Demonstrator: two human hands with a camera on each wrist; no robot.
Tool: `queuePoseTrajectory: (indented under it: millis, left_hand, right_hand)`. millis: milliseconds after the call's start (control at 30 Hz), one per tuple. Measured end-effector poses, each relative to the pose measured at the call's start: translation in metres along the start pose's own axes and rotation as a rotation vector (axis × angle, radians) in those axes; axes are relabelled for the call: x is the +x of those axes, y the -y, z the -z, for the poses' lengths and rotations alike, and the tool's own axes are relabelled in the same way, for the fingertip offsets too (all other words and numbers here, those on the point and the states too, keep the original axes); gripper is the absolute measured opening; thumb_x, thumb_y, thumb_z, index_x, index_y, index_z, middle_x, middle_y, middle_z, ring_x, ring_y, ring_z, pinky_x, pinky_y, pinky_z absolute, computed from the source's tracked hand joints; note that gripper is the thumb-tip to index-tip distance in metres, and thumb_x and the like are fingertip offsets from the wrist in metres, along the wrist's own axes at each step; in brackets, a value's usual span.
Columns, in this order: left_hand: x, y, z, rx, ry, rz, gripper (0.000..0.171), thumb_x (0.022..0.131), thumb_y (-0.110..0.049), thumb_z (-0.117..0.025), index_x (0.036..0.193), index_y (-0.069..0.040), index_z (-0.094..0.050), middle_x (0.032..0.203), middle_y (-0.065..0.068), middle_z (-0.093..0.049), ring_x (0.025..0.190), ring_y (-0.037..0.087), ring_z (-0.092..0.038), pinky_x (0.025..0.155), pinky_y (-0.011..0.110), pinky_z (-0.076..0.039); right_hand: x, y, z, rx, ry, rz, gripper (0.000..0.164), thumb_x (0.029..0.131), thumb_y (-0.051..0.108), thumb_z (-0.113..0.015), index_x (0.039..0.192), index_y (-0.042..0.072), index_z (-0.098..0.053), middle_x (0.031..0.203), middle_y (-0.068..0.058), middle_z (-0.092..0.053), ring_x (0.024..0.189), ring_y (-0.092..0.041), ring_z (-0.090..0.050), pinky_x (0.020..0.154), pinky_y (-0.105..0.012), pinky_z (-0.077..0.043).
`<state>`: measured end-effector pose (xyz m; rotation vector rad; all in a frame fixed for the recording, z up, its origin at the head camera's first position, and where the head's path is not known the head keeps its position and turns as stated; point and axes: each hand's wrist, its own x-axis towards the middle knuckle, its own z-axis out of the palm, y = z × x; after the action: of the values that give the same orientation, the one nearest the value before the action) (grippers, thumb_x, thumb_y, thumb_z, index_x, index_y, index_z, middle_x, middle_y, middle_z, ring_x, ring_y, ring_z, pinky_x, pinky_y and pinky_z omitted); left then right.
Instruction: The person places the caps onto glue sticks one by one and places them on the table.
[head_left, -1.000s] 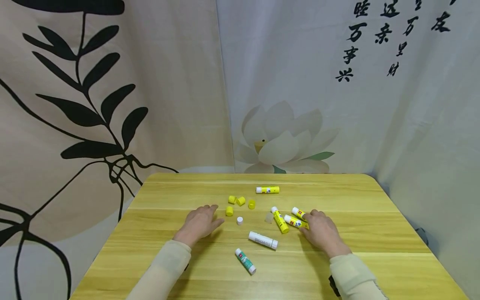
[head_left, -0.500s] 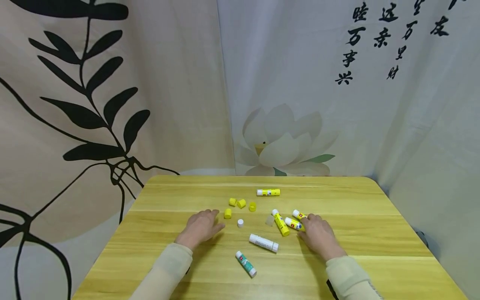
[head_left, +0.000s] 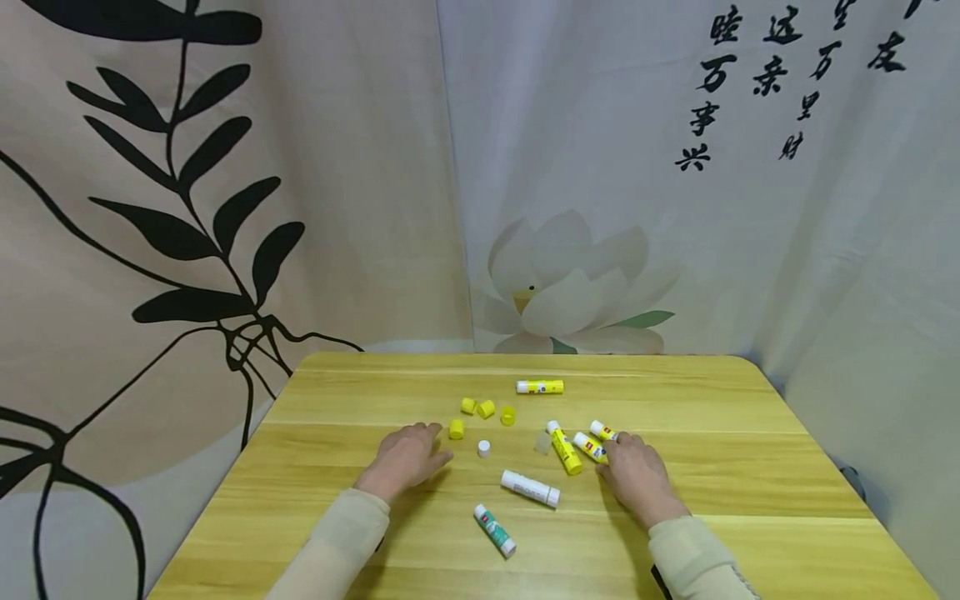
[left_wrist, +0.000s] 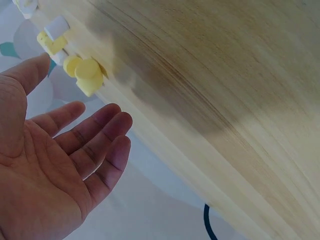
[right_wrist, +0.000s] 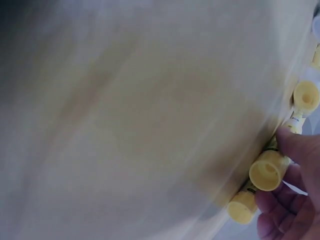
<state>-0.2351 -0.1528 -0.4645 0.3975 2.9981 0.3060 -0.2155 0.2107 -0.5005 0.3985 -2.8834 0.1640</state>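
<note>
In the head view my left hand [head_left: 405, 458] hovers at the left of the table, fingers loosely spread, holding nothing. Its fingertips are near a yellow cap [head_left: 456, 429]. On the right, my right hand [head_left: 637, 475] pinches a yellow glue stick [head_left: 590, 447] between thumb and fingers. The right wrist view shows the pinched stick's round yellow end [right_wrist: 266, 171] towards the camera. Against the fingers lies another yellow glue stick [head_left: 603, 431], partly hidden by the hand. A third yellow glue stick [head_left: 564, 448] lies just left of the pinched one.
Further yellow caps [head_left: 486, 409], a white cap [head_left: 483, 448] and a translucent cap [head_left: 543, 443] lie mid-table. A yellow glue stick [head_left: 540, 387] lies farther back. Nearer are a white glue stick [head_left: 530, 489] and a green-and-white one [head_left: 495, 531]. A printed curtain [head_left: 375, 208] hangs behind.
My right hand has shifted slightly left, and the glue stick in it has turned a little. The yellow cap near my left hand has slid slightly left. The head view has tilted a little.
</note>
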Motion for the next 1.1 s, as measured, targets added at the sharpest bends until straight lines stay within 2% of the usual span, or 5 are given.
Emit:
queuePoseTrajectory:
  millis: [167, 467, 767, 900, 1100]
  left_hand:
    - [0.001, 0.0, -0.001, 0.001, -0.002, 0.002, 0.06, 0.096, -0.042, -0.064, 0.139, -0.002, -0.052, 0.133, 0.025, -0.056, 0.122, 0.04, -0.054, 0.099, 0.052, -0.046]
    - [0.001, -0.001, -0.003, -0.028, 0.019, 0.013, 0.061, 0.097, -0.042, -0.062, 0.141, 0.0, -0.05, 0.139, 0.026, -0.051, 0.131, 0.041, -0.047, 0.107, 0.054, -0.039]
    - [0.001, -0.001, -0.004, -0.019, 0.008, 0.016, 0.059, 0.098, -0.04, -0.061, 0.14, 0.0, -0.051, 0.14, 0.025, -0.051, 0.131, 0.04, -0.047, 0.107, 0.053, -0.039]
    - [0.001, -0.001, -0.004, -0.013, 0.001, 0.01, 0.057, 0.098, -0.039, -0.062, 0.138, 0.0, -0.052, 0.139, 0.025, -0.052, 0.13, 0.04, -0.048, 0.106, 0.053, -0.04]
    - [0.004, -0.003, -0.005, -0.002, -0.021, 0.006, 0.056, 0.098, -0.038, -0.063, 0.137, 0.0, -0.052, 0.135, 0.023, -0.055, 0.127, 0.038, -0.051, 0.105, 0.051, -0.042]
  right_hand:
    - [-0.001, 0.0, -0.001, 0.03, -0.014, -0.002, 0.025, 0.082, 0.017, -0.08, 0.091, -0.001, -0.065, 0.081, -0.01, -0.053, 0.071, -0.024, -0.052, 0.062, -0.039, -0.05]
    - [-0.003, 0.001, 0.003, 0.079, 0.043, -0.052, 0.024, 0.084, 0.012, -0.075, 0.096, -0.007, -0.065, 0.086, -0.014, -0.055, 0.074, -0.027, -0.055, 0.068, -0.042, -0.054]
    - [-0.003, 0.004, 0.011, 0.092, -0.016, -0.052, 0.02, 0.083, 0.009, -0.072, 0.091, -0.007, -0.063, 0.082, -0.014, -0.055, 0.071, -0.027, -0.055, 0.065, -0.043, -0.053]
    - [-0.002, 0.006, 0.015, 0.088, -0.014, -0.068, 0.021, 0.083, 0.01, -0.073, 0.089, -0.007, -0.063, 0.079, -0.012, -0.052, 0.069, -0.026, -0.053, 0.062, -0.042, -0.052]
    - [-0.002, 0.009, 0.021, 0.09, -0.027, -0.078, 0.023, 0.083, 0.01, -0.075, 0.093, -0.008, -0.064, 0.08, -0.011, -0.051, 0.069, -0.024, -0.051, 0.06, -0.039, -0.051]
